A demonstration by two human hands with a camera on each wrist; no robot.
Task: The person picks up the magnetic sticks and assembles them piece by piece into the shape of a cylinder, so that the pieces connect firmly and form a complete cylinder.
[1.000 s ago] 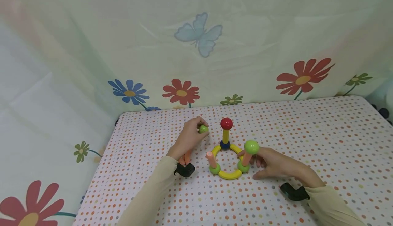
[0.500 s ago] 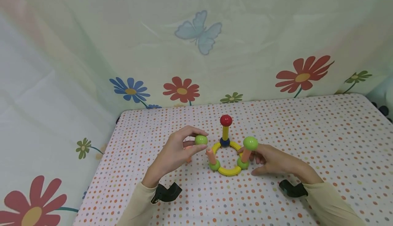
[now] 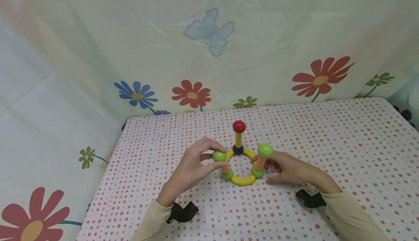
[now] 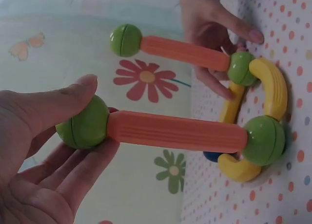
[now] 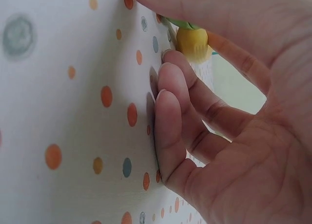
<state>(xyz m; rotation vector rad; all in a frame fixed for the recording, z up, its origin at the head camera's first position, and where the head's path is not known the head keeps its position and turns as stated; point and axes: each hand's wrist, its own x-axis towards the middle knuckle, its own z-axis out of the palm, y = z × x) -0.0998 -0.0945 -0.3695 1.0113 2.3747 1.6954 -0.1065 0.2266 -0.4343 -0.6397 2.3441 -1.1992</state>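
Observation:
My left hand [image 3: 191, 168] pinches a green ball [image 4: 84, 122] between thumb and fingers. In the left wrist view the ball sits at the top end of an orange rod [image 4: 178, 131], which stands in a green connector ball [image 4: 263, 140] on a yellow ring [image 3: 243, 181]. Beside the ring's right side is my right hand [image 3: 291, 168], fingers loosely bent. Its index finger lies behind the right orange rod [image 3: 260, 163], against or very near the yellow ring; contact is partly hidden. That rod carries another green ball [image 3: 265, 150].
At the ring's far side, a yellow rod [image 3: 238, 140] with a red ball [image 3: 239, 126] rises from a blue connector ball [image 3: 238, 150]. Everything stands on a dotted tablecloth [image 3: 327, 135]. A flowered curtain [image 3: 262, 44] hangs behind the table.
My left hand has brought the green ball from beyond the ring's left side toward me, then onto the top of the left orange rod. The right hand has stayed nearly still.

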